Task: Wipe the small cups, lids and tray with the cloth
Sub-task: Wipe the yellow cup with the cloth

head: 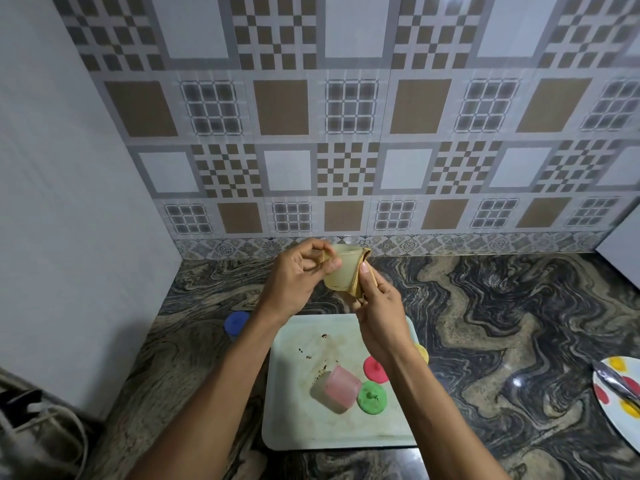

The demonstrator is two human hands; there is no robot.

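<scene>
A patterned tile wall (346, 109) fills the view from ten to two o'clock, in grey, brown and white squares, some checkered, some gridded. A narrow ornamental border (485, 244) runs along its foot. At nine o'clock a plain pale wall (69, 202) meets it in a corner. From four to eight o'clock spreads a dark, swirled stone counter (502, 306), with a glint of light (516, 382) at four o'clock.

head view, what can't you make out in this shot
1. Yellow lid: head view, mostly hidden behind the right arm.
2. Blue lid: partly covered by the left arm; it is unclear whether a cup sits under it.
3. Cloth: mostly hidden behind the cup and the right hand.
4. Plate: cut off by the right edge.
5. Dark objects, bottom left: blurred and cut off.
</scene>
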